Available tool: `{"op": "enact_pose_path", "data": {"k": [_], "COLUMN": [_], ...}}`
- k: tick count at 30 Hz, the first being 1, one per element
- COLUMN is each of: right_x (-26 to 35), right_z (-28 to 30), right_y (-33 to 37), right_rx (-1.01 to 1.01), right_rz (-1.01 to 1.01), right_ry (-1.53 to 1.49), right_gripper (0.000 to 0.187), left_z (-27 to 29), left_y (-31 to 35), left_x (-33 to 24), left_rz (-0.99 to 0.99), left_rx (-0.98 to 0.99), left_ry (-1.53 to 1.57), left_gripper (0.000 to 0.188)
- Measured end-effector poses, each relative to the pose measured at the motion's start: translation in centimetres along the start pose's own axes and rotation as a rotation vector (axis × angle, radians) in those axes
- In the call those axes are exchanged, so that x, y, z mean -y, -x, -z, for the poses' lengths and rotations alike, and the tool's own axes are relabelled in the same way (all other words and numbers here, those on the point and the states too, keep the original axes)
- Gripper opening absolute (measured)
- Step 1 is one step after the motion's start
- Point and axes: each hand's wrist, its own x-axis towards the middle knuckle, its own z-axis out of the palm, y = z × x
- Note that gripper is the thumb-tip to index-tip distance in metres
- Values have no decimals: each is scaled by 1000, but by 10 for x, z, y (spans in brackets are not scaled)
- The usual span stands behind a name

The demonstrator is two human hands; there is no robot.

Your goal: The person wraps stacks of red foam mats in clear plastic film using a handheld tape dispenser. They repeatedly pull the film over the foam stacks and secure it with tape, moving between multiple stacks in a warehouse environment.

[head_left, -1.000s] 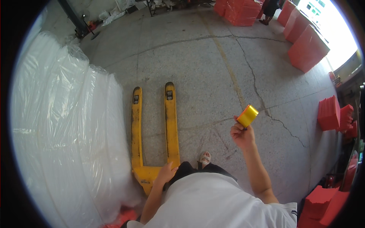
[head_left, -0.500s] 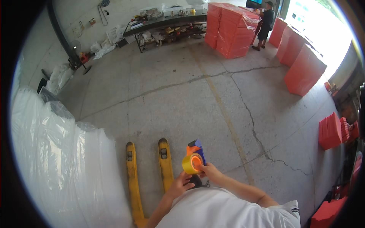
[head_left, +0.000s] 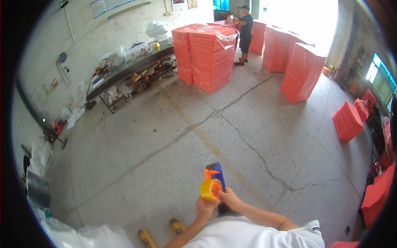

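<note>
In front of my body is a tape dispenser (head_left: 220,177) with a blue and orange frame and a dark front end. A yellow tape roll (head_left: 205,190) sits on its orange hub. My right hand (head_left: 228,199) grips the dispenser from the right, thumb beside the hub. From below, my left hand (head_left: 205,208) presses its closed fingers against the roll's lower edge; part of the grip is hidden behind the roll. The dispenser is held upright above the concrete floor.
Yellow pallet-jack forks (head_left: 145,238) and clear plastic-wrapped goods (head_left: 78,237) lie at lower left. Wrapped red stacks (head_left: 211,62) stand ahead; a person (head_left: 245,35) works behind them. More red stacks (head_left: 304,72) line the right. A long cluttered table (head_left: 132,66) stands along the wall.
My view has turned right and lifted, so the forks and wrapped goods sit lower. My left hand has come up against the tape roll; my right hand keeps its grip on the dispenser.
</note>
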Motion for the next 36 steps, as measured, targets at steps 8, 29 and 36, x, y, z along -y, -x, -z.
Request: {"op": "enact_pose_path", "data": {"k": [8, 29, 36], "right_x": [180, 409, 480], "right_z": [-68, -215, -249], "right_y": [-196, -802, -984], "right_rx": [275, 336, 368], "right_rz": [-8, 160, 211], "right_ry": [273, 547, 1093], "right_gripper": [34, 29, 37], "left_z": [82, 497, 582], "left_y": [-189, -654, -879], "left_x": [-103, -306, -339], "left_rz": [-249, -114, 85], "left_rx": [-279, -690, -615], "left_ry": [-108, 88, 475], "left_gripper": [39, 32, 35]}}
